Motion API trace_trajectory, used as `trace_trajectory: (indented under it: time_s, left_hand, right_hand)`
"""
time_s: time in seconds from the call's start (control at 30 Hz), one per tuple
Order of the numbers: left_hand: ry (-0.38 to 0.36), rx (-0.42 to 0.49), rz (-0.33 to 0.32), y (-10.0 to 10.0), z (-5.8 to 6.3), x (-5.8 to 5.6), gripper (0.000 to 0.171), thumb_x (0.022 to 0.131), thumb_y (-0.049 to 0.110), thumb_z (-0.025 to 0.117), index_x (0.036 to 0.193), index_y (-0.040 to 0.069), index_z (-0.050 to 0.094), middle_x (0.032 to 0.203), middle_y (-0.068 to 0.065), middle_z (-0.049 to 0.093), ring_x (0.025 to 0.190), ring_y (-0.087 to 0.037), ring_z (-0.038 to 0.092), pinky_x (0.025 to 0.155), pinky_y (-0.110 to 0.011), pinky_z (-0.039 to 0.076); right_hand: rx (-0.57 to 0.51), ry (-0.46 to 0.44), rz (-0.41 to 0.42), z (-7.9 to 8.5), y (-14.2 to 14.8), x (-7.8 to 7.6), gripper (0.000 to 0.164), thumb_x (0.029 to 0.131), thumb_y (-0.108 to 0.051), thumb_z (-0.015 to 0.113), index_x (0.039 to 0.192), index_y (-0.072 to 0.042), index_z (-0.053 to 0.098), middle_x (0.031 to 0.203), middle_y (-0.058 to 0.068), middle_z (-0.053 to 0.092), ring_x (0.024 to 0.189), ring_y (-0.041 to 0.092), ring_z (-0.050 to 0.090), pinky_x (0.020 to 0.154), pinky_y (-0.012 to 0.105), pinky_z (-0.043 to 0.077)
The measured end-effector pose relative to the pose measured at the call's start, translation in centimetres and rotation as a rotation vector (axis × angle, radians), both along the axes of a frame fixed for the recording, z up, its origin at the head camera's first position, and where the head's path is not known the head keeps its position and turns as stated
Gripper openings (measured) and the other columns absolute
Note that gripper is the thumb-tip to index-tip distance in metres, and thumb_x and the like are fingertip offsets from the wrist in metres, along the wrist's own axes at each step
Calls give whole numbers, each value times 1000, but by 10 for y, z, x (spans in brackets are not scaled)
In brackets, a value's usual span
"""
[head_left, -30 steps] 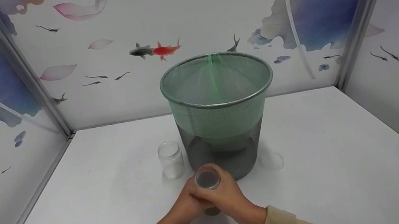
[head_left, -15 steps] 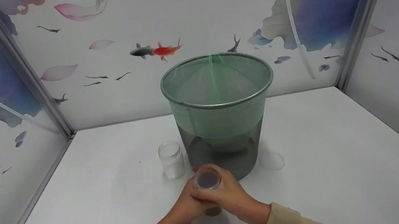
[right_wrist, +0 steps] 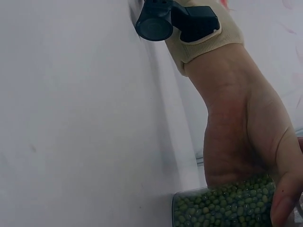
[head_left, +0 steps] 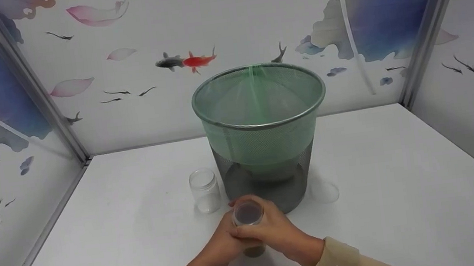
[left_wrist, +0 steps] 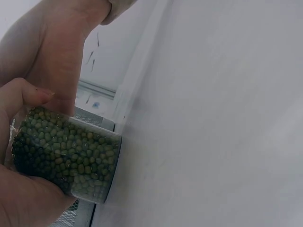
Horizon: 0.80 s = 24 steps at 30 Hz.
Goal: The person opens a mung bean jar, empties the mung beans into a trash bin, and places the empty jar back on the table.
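A clear jar point(head_left: 248, 213) is held upright in both hands, in front of the bin, at the front middle of the table. Green mung beans point(left_wrist: 71, 153) fill its lower part, as the left wrist view shows. My left hand point(head_left: 224, 238) wraps the jar from the left side. From the right, my right hand point(head_left: 274, 227) curls round it, its thumb crossing the front just below the top. The jar's base is right at the tabletop in the left wrist view. In the right wrist view, beans point(right_wrist: 225, 205) show at the bottom edge.
Behind the hands stands a grey mesh waste bin point(head_left: 267, 192) lined with a green bag point(head_left: 261, 143). Another clear jar point(head_left: 205, 191), without beans, is left of the bin. A transparent round lid point(head_left: 324, 191) lies to its right. Printed panels surround the white table point(head_left: 118, 238).
My right forearm and sleeve have shifted slightly to the right. Both hands keep hold of the jar in the same place.
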<state>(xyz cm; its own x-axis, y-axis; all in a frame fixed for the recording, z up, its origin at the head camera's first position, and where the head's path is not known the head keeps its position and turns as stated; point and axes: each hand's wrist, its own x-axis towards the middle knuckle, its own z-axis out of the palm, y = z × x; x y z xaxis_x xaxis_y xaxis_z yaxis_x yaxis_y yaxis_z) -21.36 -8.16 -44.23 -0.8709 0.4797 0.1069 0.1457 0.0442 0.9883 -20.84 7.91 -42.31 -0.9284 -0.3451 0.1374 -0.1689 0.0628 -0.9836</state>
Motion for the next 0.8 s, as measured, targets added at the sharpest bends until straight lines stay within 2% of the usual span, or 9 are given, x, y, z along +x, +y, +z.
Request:
trace_trajectory:
  time_s: [0.17, 0.4, 0.6, 0.7, 0.8]
  left_hand:
    - [11, -13, 4, 0, -1, -2, 64, 84, 2, 84, 142, 1, 57, 130, -4, 66, 114, -17, 60, 105, -36, 48]
    - [39, -11, -27, -1, -2, -4, 64, 82, 3, 85, 139, -1, 57, 127, -5, 65, 113, -18, 59, 102, -33, 49]
    - [-16, 0, -43, -3, -2, -4, 73, 81, 2, 85, 146, 0, 49, 135, -6, 59, 120, -21, 55, 106, -35, 46]
    - [-19, -15, -42, -4, -2, -4, 77, 82, 4, 86, 148, 0, 47, 139, -7, 57, 124, -22, 53, 108, -36, 45]
    - [-4, -28, -51, -6, -1, -3, 75, 84, 6, 87, 148, 0, 49, 139, -8, 59, 124, -22, 54, 108, -37, 45]
  right_hand:
    - [15, 3, 11, -1, 2, -3, 53, 84, -22, 89, 130, -7, 68, 142, 8, 66, 129, 21, 58, 114, 44, 40]
    - [22, -39, 77, 0, 6, -4, 52, 83, -23, 89, 130, -12, 70, 137, 7, 66, 124, 22, 58, 109, 42, 43]
    - [57, -57, 153, 2, 12, -9, 56, 79, -21, 88, 131, -11, 70, 129, 3, 70, 118, 25, 61, 105, 42, 46]
    - [73, -48, 128, 1, 9, -8, 53, 80, -24, 90, 129, -14, 71, 128, 2, 70, 119, 27, 61, 105, 43, 46]
    - [74, -27, 57, -1, 4, -2, 58, 81, -30, 92, 131, -16, 67, 130, 2, 68, 121, 26, 60, 106, 44, 45]
